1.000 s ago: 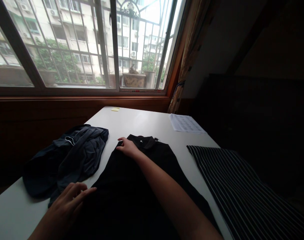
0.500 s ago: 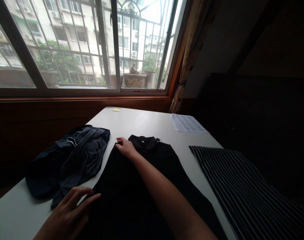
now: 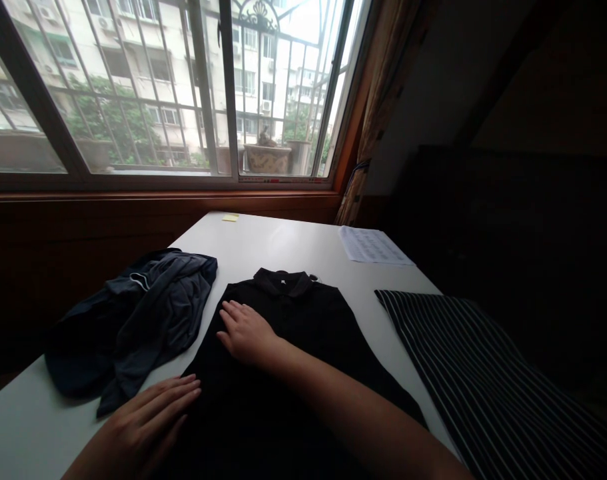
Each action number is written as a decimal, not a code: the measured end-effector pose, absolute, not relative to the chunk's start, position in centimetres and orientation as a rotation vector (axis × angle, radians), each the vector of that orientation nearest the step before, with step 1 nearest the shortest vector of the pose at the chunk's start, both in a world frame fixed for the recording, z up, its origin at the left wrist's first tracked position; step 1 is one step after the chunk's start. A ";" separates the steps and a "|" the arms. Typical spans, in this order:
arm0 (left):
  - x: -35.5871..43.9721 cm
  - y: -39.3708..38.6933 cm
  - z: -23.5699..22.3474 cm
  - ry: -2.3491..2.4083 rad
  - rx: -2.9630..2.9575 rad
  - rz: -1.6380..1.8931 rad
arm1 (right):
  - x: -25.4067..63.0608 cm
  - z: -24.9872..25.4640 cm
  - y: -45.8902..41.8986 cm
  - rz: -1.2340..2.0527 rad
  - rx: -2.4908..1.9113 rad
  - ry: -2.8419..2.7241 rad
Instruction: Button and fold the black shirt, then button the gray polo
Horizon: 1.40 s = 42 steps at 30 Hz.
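A black collared shirt (image 3: 303, 313) lies spread on the white table (image 3: 278, 240), its collar toward the window. My right hand (image 3: 246, 331) rests flat on the shirt's upper left part, below the shoulder, fingers stretched out. Along the shirt's left edge, nearer to me, lies my left hand (image 3: 148, 417), its fingers straight and close together on the cloth. Neither hand grips anything. The shirt's lower part runs out of view under my right forearm.
A crumpled dark blue-grey garment (image 3: 158, 320) lies to the left. On the right, a black cloth with white stripes (image 3: 463, 347) hangs over the table edge. Printed papers (image 3: 373, 245) and a yellow sticky note (image 3: 230, 217) lie at the back, below the window (image 3: 283, 100).
My right hand has slid from the shirt's left shoulder down toward me and now lies flat. The left hand's fingers, bent and apart before, have straightened and come together on the shirt's edge.
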<state>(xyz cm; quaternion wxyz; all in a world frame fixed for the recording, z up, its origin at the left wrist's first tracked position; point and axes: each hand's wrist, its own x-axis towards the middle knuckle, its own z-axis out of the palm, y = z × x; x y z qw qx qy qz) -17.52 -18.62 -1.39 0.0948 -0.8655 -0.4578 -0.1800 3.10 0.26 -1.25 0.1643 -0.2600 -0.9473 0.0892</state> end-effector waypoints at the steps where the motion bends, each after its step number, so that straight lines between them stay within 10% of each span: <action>1: -17.5 -18.7 -1.3 -1.353 -2.566 -0.534 | 3.1 -1.5 0.6 0.289 -0.764 -2.712; 34: -17.5 -18.2 -0.8 -1.269 -2.524 -0.520 | 5.7 1.4 2.4 0.118 -0.623 -2.581; 42: -15.4 -12.7 1.4 -1.371 -2.609 -0.423 | 15.9 3.1 5.0 0.105 -1.239 -2.276</action>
